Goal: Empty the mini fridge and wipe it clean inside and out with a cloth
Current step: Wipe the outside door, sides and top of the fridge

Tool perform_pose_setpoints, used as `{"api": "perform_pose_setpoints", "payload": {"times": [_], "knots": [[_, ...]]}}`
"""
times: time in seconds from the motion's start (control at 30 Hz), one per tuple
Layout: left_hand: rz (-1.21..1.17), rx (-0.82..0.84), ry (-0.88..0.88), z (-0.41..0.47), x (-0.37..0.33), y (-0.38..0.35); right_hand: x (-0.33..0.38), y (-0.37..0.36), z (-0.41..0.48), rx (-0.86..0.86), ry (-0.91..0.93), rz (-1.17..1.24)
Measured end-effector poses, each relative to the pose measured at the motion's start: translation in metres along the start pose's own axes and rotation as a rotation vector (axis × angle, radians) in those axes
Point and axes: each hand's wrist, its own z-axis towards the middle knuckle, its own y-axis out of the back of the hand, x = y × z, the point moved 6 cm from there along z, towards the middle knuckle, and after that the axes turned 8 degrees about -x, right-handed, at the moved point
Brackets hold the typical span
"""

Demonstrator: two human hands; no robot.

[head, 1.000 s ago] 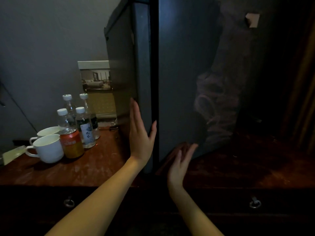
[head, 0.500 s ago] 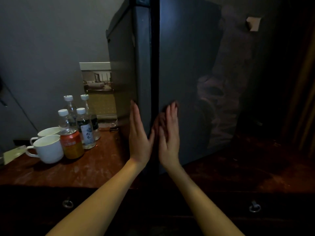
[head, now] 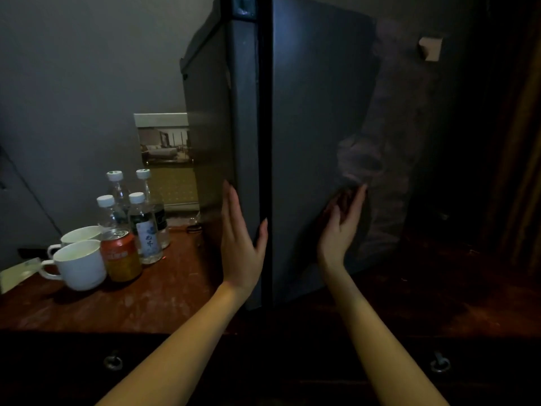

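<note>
Fridge-cleaning in a dim room: a dark grey, box-shaped metal mini fridge [head: 316,112] is shown standing toward the back of a reddish-brown wooden dresser top [head: 146,303], about midway between its left and right ends, one corner turned to the camera. No cloth is seen.

The left hand [head: 240,247] is laid flat on that near corner, fingers straight and together, beside the black vertical seam. The right hand [head: 339,230] is held against the wide right-hand face, empty, fingers loosely bent and slightly parted; whether more than the fingertips touch cannot be told.

The fridge is judged heavy and rigid, its smooth painted skin slippery under flat palms. A surer hold would probably be found low at the corners or edges, and it is likely better pivoted or slid than lifted.

Near the dresser top's left end are grouped two white ceramic cups [head: 80,263], an orange-red drink can [head: 120,254] and four clear plastic water bottles with white caps [head: 145,227].

Characters are printed on one bottle's label and on the can, but neither can be read.
</note>
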Motion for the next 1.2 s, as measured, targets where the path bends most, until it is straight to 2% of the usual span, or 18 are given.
{"api": "perform_pose_setpoints", "payload": {"times": [0.13, 0.23, 0.33, 0.4, 0.47, 0.5, 0.57, 0.63, 0.8, 0.87, 0.93, 1.03, 1.2], "knots": [[0.002, -0.007, -0.008, 0.001, 0.001, 0.001, 0.04, -0.019, -0.044, 0.298, 0.347, -0.081], [0.003, 0.002, -0.001, 0.001, 0.001, 0.0, 0.02, -0.007, -0.073, 0.485, 0.407, -0.106], [-0.006, 0.006, 0.001, 0.0, 0.001, 0.0, -0.022, 0.023, -0.071, 0.407, 0.275, -0.108], [-0.014, 0.01, 0.008, -0.001, 0.002, 0.0, -0.043, 0.033, -0.05, 0.302, 0.085, -0.054], [-0.011, 0.008, 0.009, -0.001, 0.002, 0.0, -0.043, 0.029, -0.019, 0.191, -0.05, -0.015], [-0.008, 0.006, 0.005, -0.001, 0.002, -0.001, -0.035, 0.023, -0.004, 0.139, -0.057, -0.014], [-0.008, 0.004, 0.001, -0.002, 0.002, -0.001, -0.006, 0.01, 0.02, 0.078, 0.001, -0.003], [-0.006, -0.003, 0.006, -0.002, 0.002, -0.001, 0.023, -0.007, 0.025, 0.094, 0.084, -0.008], [0.01, -0.018, -0.005, -0.002, 0.003, 0.0, 0.068, -0.037, -0.04, 0.414, 0.408, -0.062], [0.008, -0.02, 0.011, -0.003, 0.002, 0.0, 0.058, -0.032, -0.071, 0.522, 0.442, -0.071], [0.004, -0.022, 0.029, -0.004, 0.001, 0.0, 0.031, -0.013, -0.092, 0.539, 0.394, -0.093], [0.001, -0.02, 0.027, -0.004, 0.0, 0.0, -0.018, 0.024, -0.094, 0.445, 0.221, -0.137], [0.019, -0.03, 0.034, -0.005, -0.001, 0.001, -0.035, 0.032, -0.015, 0.193, -0.062, -0.128]]}}
